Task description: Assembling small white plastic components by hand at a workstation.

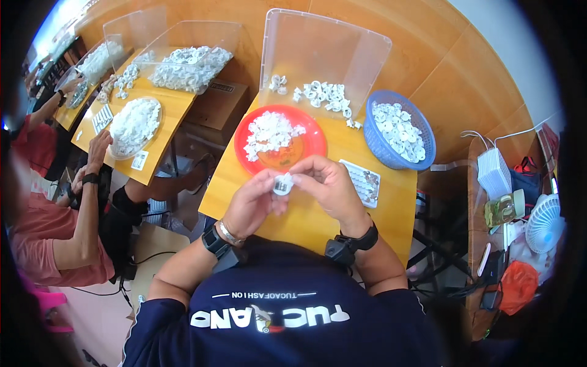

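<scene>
Between my two hands, just above the near edge of the red plate, is a small white plastic part (282,185) with a dark grey piece in its middle. My left hand (254,199) grips it from the left between thumb and fingers. From the right, the thumb and index finger of my right hand (327,186) pinch its upper edge. Small white pieces (272,131) are heaped on the red plate (315,144). Right of my right hand lies a white tray (365,183) with rows of small metallic parts. Exactly what kind of part I hold cannot be made out.
A blue basket (374,144) of round white parts stands at the table's right. Behind the plate, a clear plastic bin (324,43) has white parts at its mouth. At left, a co-worker's hand (99,147) reaches to another table. A side table at right holds a small fan (544,223).
</scene>
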Demonstrator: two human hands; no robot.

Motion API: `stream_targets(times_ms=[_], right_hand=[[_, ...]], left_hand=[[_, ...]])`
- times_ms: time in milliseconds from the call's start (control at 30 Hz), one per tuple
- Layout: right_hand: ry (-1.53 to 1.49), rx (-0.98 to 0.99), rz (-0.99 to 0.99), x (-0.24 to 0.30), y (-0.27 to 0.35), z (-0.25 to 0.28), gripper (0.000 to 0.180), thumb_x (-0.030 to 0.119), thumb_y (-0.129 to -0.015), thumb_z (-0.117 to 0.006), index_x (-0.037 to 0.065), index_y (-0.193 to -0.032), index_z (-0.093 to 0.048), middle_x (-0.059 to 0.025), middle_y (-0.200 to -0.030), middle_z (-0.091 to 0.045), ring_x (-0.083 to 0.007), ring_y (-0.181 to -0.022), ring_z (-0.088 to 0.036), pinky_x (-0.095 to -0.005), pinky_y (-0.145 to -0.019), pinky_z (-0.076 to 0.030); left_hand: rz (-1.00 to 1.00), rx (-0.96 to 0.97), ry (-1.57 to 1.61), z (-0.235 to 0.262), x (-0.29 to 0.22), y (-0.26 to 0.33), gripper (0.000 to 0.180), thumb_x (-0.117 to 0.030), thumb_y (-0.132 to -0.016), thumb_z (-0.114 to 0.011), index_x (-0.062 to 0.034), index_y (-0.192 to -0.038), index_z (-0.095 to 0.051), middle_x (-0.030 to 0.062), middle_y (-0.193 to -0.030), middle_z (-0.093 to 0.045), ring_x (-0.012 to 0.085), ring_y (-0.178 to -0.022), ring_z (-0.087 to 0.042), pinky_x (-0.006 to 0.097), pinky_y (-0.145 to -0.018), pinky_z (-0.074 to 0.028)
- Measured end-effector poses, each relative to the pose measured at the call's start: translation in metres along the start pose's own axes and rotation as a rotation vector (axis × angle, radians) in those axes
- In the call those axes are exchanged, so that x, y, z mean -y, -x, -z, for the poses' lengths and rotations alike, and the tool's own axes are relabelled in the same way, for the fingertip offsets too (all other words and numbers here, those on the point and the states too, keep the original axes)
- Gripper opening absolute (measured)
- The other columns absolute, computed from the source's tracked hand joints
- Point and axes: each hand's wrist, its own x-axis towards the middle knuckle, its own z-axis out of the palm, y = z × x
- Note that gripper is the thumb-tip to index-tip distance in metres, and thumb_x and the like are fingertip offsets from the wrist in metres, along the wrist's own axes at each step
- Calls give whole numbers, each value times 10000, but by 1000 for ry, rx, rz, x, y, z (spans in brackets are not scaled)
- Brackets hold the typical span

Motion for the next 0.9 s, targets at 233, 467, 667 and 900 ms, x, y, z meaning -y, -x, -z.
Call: stream_targets(times_ms=[233, 467, 667, 900], right_hand=[[100, -6, 50, 8, 8, -8, 70, 9, -879, -584, -42, -915, -617, -42, -758, -650, -76, -666, -615, -235, -614, -501], [180, -35, 58, 10, 12, -9, 71, 0, -880, -571, -54, -905, -610, -59, -746, -649, -86, -684, -626, -239, -628, -512], [139, -66, 83, 6, 14, -7, 65, 2, -883, -570, -51, -894, -605, -60, -746, -652, -109, -657, -644, -246, -610, -519], [250, -74, 132, 8, 18, -12, 52, -3, -865, -581, -52, -872, -598, -91, -739, -650, -134, -630, -671, -252, -579, -529]], left_hand=[[-9, -16, -72, -3, 1, 1, 282, -291, -979, -432, -26, -1030, -511, 84, -831, -598, 158, -693, -599, 259, -616, -478], [1, -21, -70, -4, 5, 1, 280, -292, -978, -436, -26, -1023, -511, 81, -826, -596, 156, -686, -595, 258, -612, -474], [7, -2, -93, -4, 7, 1, 255, -276, -976, -457, -39, -1042, -526, 65, -840, -589, 138, -703, -572, 263, -631, -456], [-15, -14, -89, -2, 10, 1, 237, -264, -972, -463, -44, -1036, -525, 61, -835, -581, 140, -696, -566, 262, -630, -450]])
